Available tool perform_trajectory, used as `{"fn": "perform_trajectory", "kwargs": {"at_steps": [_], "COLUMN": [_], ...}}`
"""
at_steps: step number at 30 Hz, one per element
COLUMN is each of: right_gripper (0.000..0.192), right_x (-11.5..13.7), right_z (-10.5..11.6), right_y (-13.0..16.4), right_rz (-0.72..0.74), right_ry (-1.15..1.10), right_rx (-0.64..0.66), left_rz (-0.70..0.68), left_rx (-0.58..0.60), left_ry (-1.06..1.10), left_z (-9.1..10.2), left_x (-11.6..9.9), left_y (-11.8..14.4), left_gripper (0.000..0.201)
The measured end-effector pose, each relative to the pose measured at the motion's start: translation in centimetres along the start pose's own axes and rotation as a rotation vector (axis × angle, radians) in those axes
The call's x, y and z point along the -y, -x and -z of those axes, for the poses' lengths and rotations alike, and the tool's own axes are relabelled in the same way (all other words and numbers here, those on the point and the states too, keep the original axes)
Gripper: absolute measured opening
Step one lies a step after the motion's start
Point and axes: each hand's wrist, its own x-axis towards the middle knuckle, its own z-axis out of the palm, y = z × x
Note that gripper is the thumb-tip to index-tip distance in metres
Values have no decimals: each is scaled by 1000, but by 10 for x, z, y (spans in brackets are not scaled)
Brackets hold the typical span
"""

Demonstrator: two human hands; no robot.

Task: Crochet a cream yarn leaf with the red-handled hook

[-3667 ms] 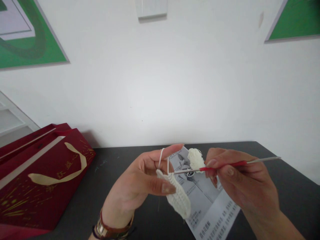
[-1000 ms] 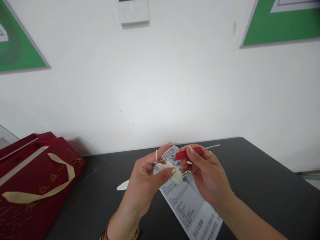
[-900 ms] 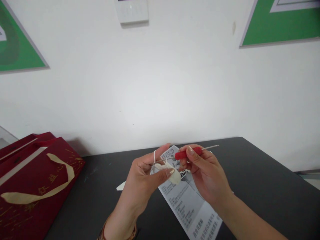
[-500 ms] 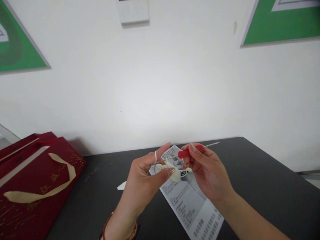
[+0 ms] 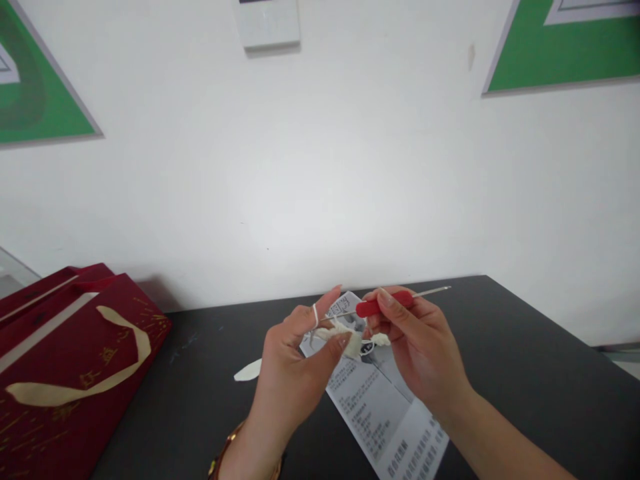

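Observation:
My left hand (image 5: pixel 293 363) pinches a small cream crocheted piece (image 5: pixel 350 339) between thumb and fingers, with a strand of cream yarn (image 5: pixel 315 313) looped over the index finger. My right hand (image 5: pixel 417 347) grips a crochet hook (image 5: pixel 383 305) by its red handle; the metal tail points right and the tip lies at the crocheted piece. Both hands hover over a printed instruction sheet (image 5: pixel 380 417) on the dark table (image 5: pixel 525 373).
A dark red gift bag (image 5: pixel 70 363) with a cream ribbon handle lies on the table at the left. A small pale scrap (image 5: pixel 249 371) sits on the tabletop left of my left hand. A white wall with green-framed pictures (image 5: pixel 565 43) rises behind.
Compared with several seconds ago the hands sit closer together and the crocheted piece is bunched up small. Over the last second the hook has shifted slightly right and my left hand edged right.

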Motion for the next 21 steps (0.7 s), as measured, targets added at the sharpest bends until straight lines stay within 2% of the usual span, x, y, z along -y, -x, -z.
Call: {"fn": "perform_trajectory", "kwargs": {"at_steps": [3, 6, 8, 11, 15, 17, 21], "right_gripper": [12, 13, 20, 36, 52, 55, 53], "right_x": [0, 4, 6, 6, 1, -1, 0], "right_z": [1, 0, 0, 2, 10, 12, 11], "right_y": [7, 17, 22, 24, 19, 15, 11], "right_rz": [181, 439, 621, 893, 1226, 1235, 1046], "right_ry": [169, 478, 665, 874, 1094, 1075, 825], "right_rx": [5, 15, 58, 217, 452, 475, 420], "left_rz": [-32, 45, 106, 169, 289, 302, 278], "left_rx": [-74, -84, -53, 18, 58, 53, 93], "left_ry": [-20, 51, 122, 239, 495, 568, 530], "left_z": [-5, -6, -6, -4, -2, -1, 1], "left_x": [1, 4, 4, 4, 2, 2, 0], "left_y": [0, -3, -4, -3, -2, -2, -5], "left_gripper": [43, 46, 44, 47, 70, 73, 58]}}
